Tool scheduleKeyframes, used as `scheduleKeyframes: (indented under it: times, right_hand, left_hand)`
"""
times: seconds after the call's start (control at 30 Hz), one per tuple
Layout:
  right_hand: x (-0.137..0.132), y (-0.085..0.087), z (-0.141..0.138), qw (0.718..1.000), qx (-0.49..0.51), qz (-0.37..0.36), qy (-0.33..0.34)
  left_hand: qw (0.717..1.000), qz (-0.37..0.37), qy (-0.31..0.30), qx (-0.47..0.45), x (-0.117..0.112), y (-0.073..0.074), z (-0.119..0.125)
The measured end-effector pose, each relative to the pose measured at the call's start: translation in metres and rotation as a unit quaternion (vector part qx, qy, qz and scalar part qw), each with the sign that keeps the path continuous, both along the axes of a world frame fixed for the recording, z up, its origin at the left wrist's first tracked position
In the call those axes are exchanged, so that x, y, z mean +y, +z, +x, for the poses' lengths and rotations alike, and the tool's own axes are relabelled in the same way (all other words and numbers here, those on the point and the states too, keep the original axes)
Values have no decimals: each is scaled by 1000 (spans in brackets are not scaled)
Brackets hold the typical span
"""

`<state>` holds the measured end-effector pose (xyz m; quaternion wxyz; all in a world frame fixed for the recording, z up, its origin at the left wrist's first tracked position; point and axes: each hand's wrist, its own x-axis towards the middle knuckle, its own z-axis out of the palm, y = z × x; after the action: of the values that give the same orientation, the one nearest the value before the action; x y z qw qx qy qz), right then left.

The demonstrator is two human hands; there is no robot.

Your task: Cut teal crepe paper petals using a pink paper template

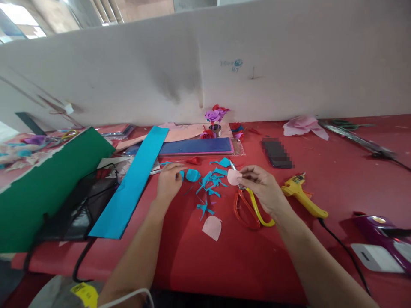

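Note:
My right hand [260,184] pinches a small pink petal-shaped cut-out [233,177] between thumb and fingers. My left hand [170,179] is curled, with a bit of blue cut-out [182,174] at its fingertips. Just beside it lies another rounded blue cut-out [193,175]. Thin blue scraps [212,184] are scattered between my hands. Nearer to me a second pink cut-out [212,227] rests flat on the red table [192,261]. Scissors with one red and one yellow handle [253,209] lie under and beside my right hand.
A long blue strip [131,184] lies at left, next to a black bag [77,205] and a green board [61,188]. Paper flowers in a small pot [215,119] stand at the back. At right are a dark phone [276,152] and a corded yellow glue gun [303,196].

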<state>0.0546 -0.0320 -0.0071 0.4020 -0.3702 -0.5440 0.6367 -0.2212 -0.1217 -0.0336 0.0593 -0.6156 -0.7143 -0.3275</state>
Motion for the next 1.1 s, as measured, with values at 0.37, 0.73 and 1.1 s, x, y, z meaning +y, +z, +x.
scheduleKeyframes:
  times: [0.37,0.73,1.1]
  right_hand:
    - [4,-5,0,996,-85,7,2]
    - [12,1,6,993,-70,24,-89]
    - [14,0,9,992,-55,36,-105]
  left_hand:
    - [973,-186,-4,-135,-25,12,48]
    - [971,-221,-79,42,28,1,93]
    - [949,-228,-209,57,27,-20,83]
